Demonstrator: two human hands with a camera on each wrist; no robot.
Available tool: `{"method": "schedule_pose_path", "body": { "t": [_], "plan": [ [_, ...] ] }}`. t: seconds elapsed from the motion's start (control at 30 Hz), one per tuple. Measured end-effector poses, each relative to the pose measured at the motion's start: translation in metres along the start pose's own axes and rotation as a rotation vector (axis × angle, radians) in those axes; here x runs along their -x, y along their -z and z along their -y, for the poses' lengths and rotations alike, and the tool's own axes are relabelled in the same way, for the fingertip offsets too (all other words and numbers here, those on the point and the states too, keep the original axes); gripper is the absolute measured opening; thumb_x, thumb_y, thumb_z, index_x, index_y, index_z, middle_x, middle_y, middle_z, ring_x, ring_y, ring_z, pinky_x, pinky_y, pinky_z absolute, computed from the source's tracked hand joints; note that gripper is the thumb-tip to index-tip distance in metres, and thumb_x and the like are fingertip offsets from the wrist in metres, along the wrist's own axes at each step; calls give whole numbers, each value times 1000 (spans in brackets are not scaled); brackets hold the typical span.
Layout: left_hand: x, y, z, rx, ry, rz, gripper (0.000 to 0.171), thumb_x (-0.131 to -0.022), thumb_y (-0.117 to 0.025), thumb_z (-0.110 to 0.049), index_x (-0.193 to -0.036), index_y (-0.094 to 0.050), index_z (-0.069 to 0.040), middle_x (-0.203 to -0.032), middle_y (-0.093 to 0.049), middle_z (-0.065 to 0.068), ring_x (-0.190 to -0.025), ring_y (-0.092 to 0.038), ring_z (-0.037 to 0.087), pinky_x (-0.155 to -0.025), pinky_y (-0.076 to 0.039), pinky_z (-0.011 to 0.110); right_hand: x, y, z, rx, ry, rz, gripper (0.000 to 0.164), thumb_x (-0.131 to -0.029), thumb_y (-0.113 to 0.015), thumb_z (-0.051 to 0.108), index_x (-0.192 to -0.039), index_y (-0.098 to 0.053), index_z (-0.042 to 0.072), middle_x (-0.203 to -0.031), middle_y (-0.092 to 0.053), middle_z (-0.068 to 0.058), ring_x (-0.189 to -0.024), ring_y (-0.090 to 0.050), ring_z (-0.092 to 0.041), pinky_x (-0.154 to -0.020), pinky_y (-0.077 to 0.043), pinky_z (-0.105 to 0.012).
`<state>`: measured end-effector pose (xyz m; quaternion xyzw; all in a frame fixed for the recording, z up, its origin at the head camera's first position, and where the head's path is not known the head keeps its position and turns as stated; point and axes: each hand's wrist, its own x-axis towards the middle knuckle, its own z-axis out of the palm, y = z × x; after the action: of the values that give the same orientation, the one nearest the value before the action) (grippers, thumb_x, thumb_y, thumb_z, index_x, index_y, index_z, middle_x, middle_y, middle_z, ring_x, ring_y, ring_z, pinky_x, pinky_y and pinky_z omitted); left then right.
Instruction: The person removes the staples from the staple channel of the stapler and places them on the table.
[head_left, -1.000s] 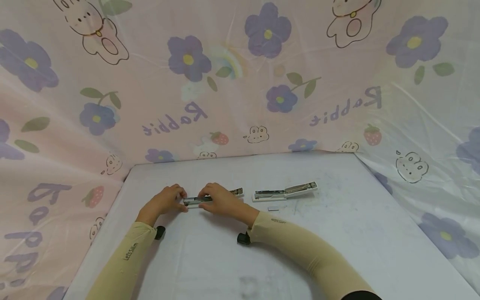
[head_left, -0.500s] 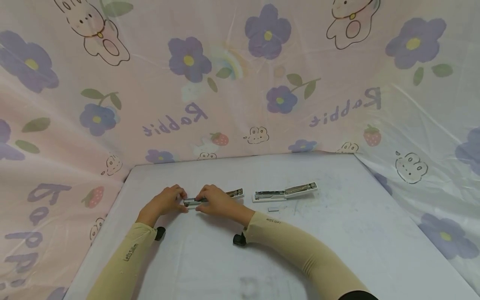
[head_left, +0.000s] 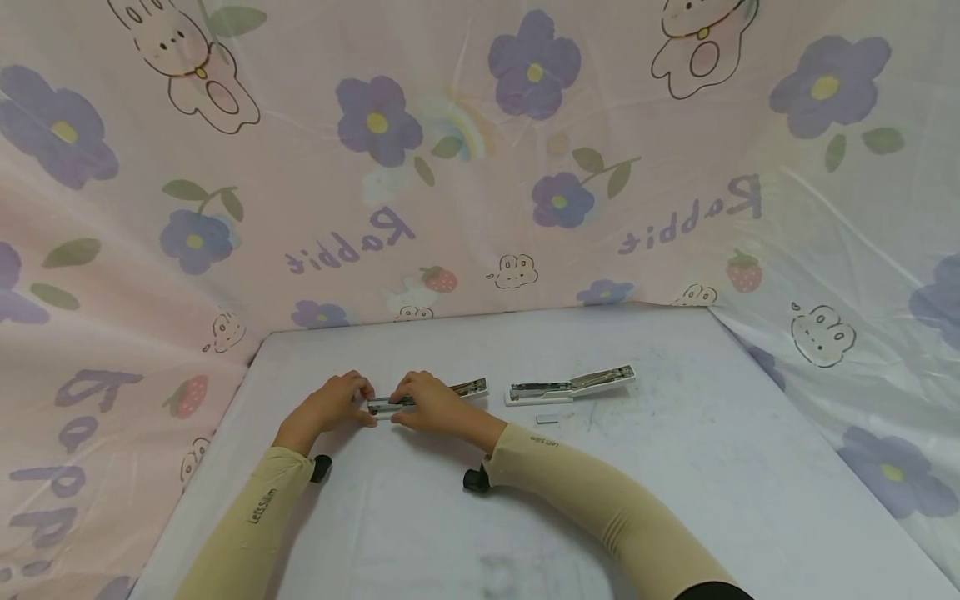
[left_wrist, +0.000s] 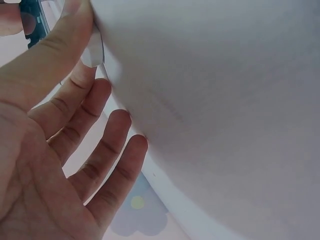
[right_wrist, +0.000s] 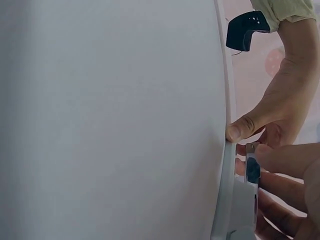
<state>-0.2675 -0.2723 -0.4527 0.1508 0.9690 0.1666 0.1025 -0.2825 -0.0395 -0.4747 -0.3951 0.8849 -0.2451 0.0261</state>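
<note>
A white stapler (head_left: 472, 387), its top arm swung back to the right, lies on the table under both hands. My left hand (head_left: 330, 405) holds the stapler's left end between thumb and fingers; the left wrist view shows the thumb over the white base end (left_wrist: 93, 52), other fingers spread. On the metal staple channel, my right hand (head_left: 435, 404) pinches with thumb and fingertips, hiding the stapler's middle. The right wrist view shows the stapler's side (right_wrist: 242, 202) between both hands. Right of it stands a second white stapler (head_left: 540, 397), also folded open.
A small strip of staples (head_left: 547, 419) lies on the white table (head_left: 675, 467) in front of the second stapler. A patterned curtain (head_left: 465, 183) hangs behind the table and along its sides. Black wrist cameras (head_left: 476, 480) sit under both forearms.
My right hand has slid a little left along the stapler, closer to the left hand, then stayed nearly still. The left hand keeps its place; the second stapler and staple strip have not moved.
</note>
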Motion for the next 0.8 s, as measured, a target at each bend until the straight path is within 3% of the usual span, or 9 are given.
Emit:
{"method": "schedule_pose_path", "body": {
  "t": [0.47, 0.8],
  "plan": [
    [1, 2, -4, 17, 19, 6, 39, -85, -93, -25, -109, -68, -8, -118, -61, 10, -106, -56, 33, -91, -51, 57, -2, 1, -4, -179, 1, -33, 23, -99, -80, 19, -121, -81, 12, -126, -71, -2, -120, -64, -17, -103, -51, -28],
    [1, 2, -2, 22, 17, 3, 41, -85, -94, -27, -110, -68, -8, -119, -61, 11, -108, -56, 35, -90, -51, 59, -6, 0, -2, -177, -18, -64, 18, -102, -78, 20, -119, -80, 15, -119, -72, -1, -110, -65, -15, -91, -53, -25]
  ]
}}
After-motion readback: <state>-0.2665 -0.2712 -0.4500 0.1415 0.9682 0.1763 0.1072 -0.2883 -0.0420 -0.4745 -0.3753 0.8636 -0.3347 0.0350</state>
